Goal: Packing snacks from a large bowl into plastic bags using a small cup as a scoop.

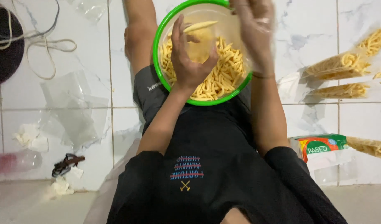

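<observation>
Bowl: green-rimmed plastic bowl (159, 62) sits on the person's lap, over the black shorts (207, 124), about half full of pale yellow snack sticks (223, 76)
Bag: small clear plastic bag (200, 43) hangs above the middle of the bowl, partly filled with sticks, one stick poking out at its mouth
Handling: sticks look light, dry and brittle, likely to snap if squeezed; bag film looks thin, limp and slippery, best held at the rim of its mouth so it stays open
Left hand: left hand (190, 62) comes in from the near side of the bowl, back of hand up, fingers curled and closed on the bag
Right hand: right hand (254, 31) hovers over the far right rim of the bowl, blurred, covered in a thin clear glove; whether its fingers pinch anything I cannot tell
Right of the bowl: filled bags of sticks (344, 66) lie on the white tiled floor (306, 33), with a tissue pack (323, 145) nearer the person
Left of the bowl: empty clear bags (74, 108), a cord (41, 41) and a pink-tinted bottle (16, 161)
</observation>
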